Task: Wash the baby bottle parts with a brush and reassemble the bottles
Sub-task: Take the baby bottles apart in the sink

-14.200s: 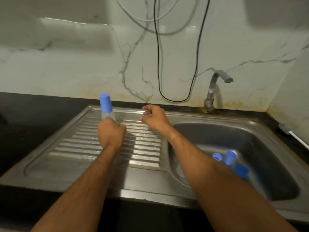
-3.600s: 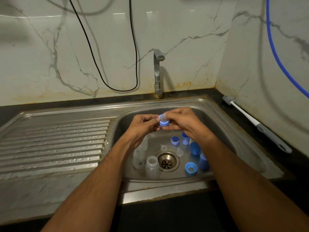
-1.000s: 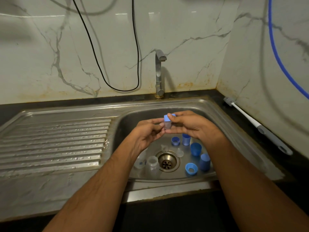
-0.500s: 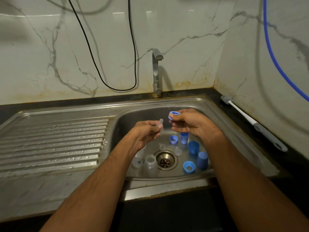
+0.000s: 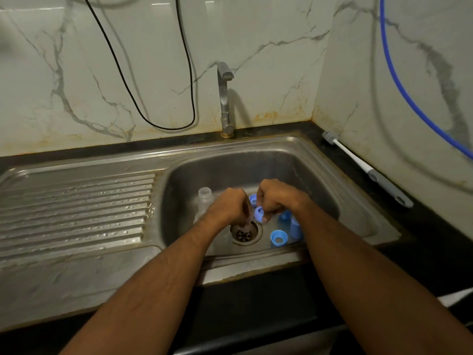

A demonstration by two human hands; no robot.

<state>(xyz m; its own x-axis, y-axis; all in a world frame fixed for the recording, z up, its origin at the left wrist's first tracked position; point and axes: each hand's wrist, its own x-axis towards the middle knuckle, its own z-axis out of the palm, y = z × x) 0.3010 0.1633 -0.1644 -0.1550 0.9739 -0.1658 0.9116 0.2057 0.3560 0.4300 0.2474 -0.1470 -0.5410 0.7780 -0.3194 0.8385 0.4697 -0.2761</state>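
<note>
Both hands are low inside the steel sink basin [image 5: 332, 190], just above the drain [image 5: 244, 233]. My left hand [image 5: 227, 206] is closed, with a blurred clear teat [image 5: 247, 222] showing below its fingers. My right hand [image 5: 276, 198] pinches a blue screw ring [image 5: 259, 213] right beside it. A clear bottle [image 5: 204, 201] stands upright left of my left hand. On the basin floor lie another blue ring [image 5: 279, 238], a blue ring behind the hands [image 5: 253, 199], and blue caps [image 5: 297, 228]. My arms hide other parts.
A bottle brush [image 5: 366, 167] with a white and grey handle lies on the dark counter right of the sink. The tap [image 5: 225, 98] stands behind the basin, not running. A wet ribbed draining board [image 5: 76, 206] is to the left. Black and blue cables hang on the wall.
Both hands have dropped from above the basin down to its floor near the drain, still holding the teat and the blue ring, which came apart a moment earlier.
</note>
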